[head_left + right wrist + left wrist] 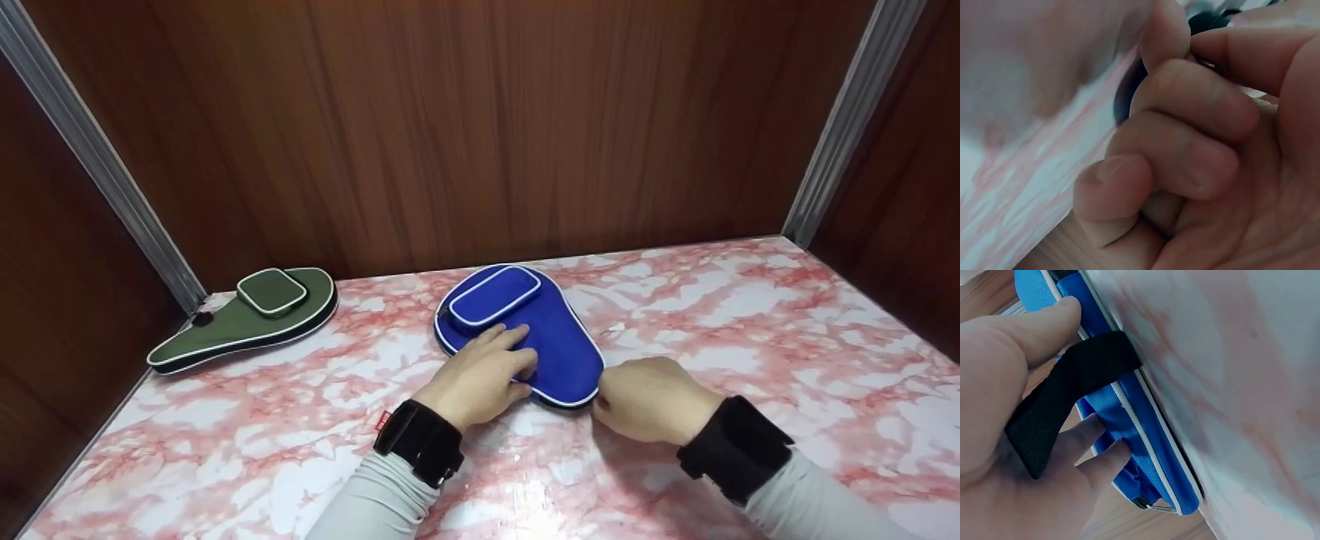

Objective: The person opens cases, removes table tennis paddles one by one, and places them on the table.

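A blue table tennis paddle case (562, 341) with white piping lies flat on the table, its narrow end toward me. My left hand (487, 375) rests on it, fingers over the face below the raised pocket (495, 296). In the left wrist view the thumb touches the case's side and a black strap (1086, 365) crosses in front of the palm. My right hand (656, 397) is at the narrow end, its fingers curled. The thumb and index finger pinch at the case's edge, where a small metal glint, likely the zipper pull (1207, 66), shows in the right wrist view.
A green paddle case (247, 322) of the same shape lies at the far left. The table (787, 360) has a red-and-white marbled top. Brown wood-grain panels (480, 135) with metal corner posts close in the back and sides.
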Demonstrator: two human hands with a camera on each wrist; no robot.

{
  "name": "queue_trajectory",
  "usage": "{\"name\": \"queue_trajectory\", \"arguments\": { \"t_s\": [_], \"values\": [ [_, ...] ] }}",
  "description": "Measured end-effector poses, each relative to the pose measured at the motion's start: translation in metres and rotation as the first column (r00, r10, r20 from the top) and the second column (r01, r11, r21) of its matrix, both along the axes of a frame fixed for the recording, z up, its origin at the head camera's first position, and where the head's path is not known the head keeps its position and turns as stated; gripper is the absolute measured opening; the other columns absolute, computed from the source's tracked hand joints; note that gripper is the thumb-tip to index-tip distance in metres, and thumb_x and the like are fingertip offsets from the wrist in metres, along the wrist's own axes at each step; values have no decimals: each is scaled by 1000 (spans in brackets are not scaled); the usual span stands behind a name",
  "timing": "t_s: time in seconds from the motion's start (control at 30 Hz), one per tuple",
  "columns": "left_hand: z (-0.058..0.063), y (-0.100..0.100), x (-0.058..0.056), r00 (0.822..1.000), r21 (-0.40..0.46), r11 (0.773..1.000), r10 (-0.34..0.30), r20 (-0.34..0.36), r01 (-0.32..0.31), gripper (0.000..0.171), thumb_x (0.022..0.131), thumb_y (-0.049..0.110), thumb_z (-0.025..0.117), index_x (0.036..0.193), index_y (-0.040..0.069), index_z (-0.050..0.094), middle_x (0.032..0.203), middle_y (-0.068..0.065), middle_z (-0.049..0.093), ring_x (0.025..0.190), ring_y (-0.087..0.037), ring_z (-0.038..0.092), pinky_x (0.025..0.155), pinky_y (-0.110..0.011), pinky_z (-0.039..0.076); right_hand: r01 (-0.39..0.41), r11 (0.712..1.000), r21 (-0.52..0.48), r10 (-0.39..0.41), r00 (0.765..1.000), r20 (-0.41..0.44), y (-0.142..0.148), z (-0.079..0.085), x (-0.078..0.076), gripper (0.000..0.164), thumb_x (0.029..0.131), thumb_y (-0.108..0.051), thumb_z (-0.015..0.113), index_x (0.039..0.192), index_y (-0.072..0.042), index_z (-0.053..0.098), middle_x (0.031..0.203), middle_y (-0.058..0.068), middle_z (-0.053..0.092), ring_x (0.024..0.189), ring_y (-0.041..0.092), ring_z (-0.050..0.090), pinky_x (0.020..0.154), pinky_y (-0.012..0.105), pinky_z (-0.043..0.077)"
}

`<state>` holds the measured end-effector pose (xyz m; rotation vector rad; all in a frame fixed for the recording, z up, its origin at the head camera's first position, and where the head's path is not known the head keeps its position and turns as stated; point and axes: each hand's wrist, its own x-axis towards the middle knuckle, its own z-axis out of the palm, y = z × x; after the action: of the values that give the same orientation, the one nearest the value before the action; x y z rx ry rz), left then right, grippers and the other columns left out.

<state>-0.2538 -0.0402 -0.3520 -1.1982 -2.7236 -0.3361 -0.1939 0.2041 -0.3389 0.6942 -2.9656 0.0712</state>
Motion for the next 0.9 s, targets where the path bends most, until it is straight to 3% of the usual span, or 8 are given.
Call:
{"name": "queue_trajectory", "arguments": {
  "t_s": [0.3,0.6,0.77,0.9],
  "values": [
    [0,0,-1,1000,-2,1000,-2,-14,2,15,101,22,81,99,13,69,164,-22,52,152,-50,47,125,-56,37,-16,999,36,19,995,-100,-25,-11,8,38,95,-20,73,61,-15,58,56,3,58,53,27,62,55,53,55],
    [-1,0,-2,1000,5,1000,-13,-24,13,15,100,21,82,100,12,69,163,-22,53,150,-51,48,124,-56,38,48,999,18,-46,995,-88,-50,-14,11,35,100,-21,70,68,-9,66,65,11,66,60,33,67,59,55,56],
    [-1,0,-2,999,2,1000,-29,-21,29,14,100,21,82,101,12,70,163,-21,54,150,-50,49,125,-54,37,53,998,-21,-55,996,-76,-64,-19,7,33,100,-20,70,70,-7,69,72,17,69,69,38,71,65,59,58],
    [0,1,-1,999,-11,999,-31,-13,30,13,101,21,81,101,12,71,163,-20,54,151,-49,48,126,-54,36,50,998,-36,-53,994,-93,-62,-36,-4,34,101,-23,69,71,-8,70,70,16,68,68,39,71,64,60,58]
  ]
}}
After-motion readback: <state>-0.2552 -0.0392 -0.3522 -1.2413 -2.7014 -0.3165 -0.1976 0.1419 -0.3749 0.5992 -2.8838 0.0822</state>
